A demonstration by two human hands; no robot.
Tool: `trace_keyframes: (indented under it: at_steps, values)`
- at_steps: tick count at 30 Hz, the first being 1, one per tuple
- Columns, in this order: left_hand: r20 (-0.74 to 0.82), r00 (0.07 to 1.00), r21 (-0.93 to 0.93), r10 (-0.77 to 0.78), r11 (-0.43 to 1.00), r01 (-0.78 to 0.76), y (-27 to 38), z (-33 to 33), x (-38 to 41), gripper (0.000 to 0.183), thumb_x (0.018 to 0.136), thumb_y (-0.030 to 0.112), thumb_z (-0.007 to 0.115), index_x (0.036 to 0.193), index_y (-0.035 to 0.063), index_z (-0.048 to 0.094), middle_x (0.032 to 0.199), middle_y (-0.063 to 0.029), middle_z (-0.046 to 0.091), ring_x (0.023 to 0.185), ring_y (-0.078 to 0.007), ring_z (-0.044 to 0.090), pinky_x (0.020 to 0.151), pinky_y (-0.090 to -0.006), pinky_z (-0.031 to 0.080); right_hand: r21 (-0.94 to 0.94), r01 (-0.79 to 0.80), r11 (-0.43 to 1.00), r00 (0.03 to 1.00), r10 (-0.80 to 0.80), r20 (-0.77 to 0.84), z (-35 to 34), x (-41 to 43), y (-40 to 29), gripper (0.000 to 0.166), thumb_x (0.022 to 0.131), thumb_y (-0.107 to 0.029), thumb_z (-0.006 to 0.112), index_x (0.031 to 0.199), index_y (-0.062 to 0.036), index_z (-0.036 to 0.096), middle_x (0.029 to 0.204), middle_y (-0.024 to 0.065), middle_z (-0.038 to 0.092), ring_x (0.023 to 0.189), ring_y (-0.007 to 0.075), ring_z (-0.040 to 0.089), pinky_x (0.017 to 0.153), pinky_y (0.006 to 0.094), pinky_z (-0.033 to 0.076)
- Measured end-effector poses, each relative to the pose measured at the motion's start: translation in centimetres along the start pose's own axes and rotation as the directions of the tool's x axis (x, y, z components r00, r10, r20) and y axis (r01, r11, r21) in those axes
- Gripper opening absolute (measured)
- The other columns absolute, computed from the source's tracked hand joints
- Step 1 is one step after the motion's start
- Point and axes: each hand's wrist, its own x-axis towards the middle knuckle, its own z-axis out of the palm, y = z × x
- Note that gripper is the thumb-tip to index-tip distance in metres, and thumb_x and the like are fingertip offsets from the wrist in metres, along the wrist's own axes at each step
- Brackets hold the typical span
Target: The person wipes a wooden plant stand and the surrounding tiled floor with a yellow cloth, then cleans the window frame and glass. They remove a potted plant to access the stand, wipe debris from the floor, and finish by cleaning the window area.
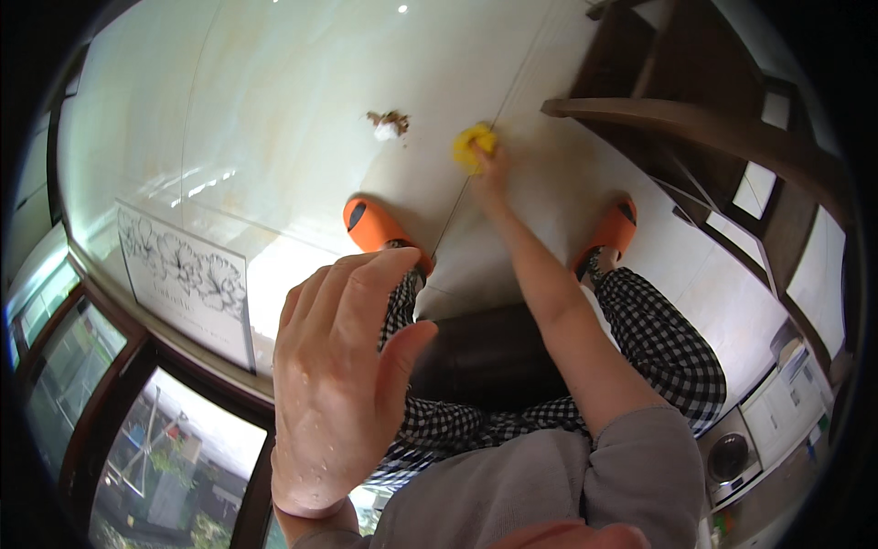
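My left hand (336, 364) is raised close to the camera, wet with droplets, its thumb apart from the fingers and nothing seen in it; its palm is hidden. Down at the floor, my right hand (490, 175) presses a yellow cloth or sponge (475, 147) onto the pale tiles (309, 123), beside a tile joint. To the left of the yellow piece lies a small heap of brown debris (394, 120) with a crumpled white piece (385, 130) at its lower edge.
Orange slippers (374, 223) are on my feet, either side of my right hand. Dark wooden furniture (686, 123) stands at the right. A floral printed board (185, 281) and glazed doors (178, 460) are at the left. A dark seat (487, 357) is beneath me.
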Motion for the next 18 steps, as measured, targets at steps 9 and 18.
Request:
trace_keyframes:
  at_steps: [9,18]
  values:
    - [-0.03,0.999,-0.004,-0.035,0.999,0.035,-0.1,-0.4,-2.7,0.04,0.073,0.004,0.067,0.111,0.0007,0.053,0.097,-0.0152,0.061,0.091,-0.0326,0.058,0.08,-0.0393,0.042,-0.337,-0.357,0.871,0.934,0.32,-0.16,-5.9,2.1,0.9,0.054,0.075,-0.003,0.059,0.127,-0.0141,0.054,0.12,0.0175,0.045,0.111,0.0353,0.046,0.095,0.0389,0.038]
    - [-0.047,0.996,0.036,0.075,0.997,-0.074,-1.9,0.6,-1.9,0.029,0.079,0.004,0.062,0.107,-0.0013,0.055,0.098,-0.0147,0.062,0.089,-0.0298,0.06,0.078,-0.0378,0.047,0.327,-0.342,0.881,0.939,0.331,0.091,-11.9,1.4,-9.5,0.05,0.076,0.001,0.052,0.123,-0.0129,0.056,0.115,0.0137,0.048,0.107,0.0296,0.05,0.094,0.0332,0.04]
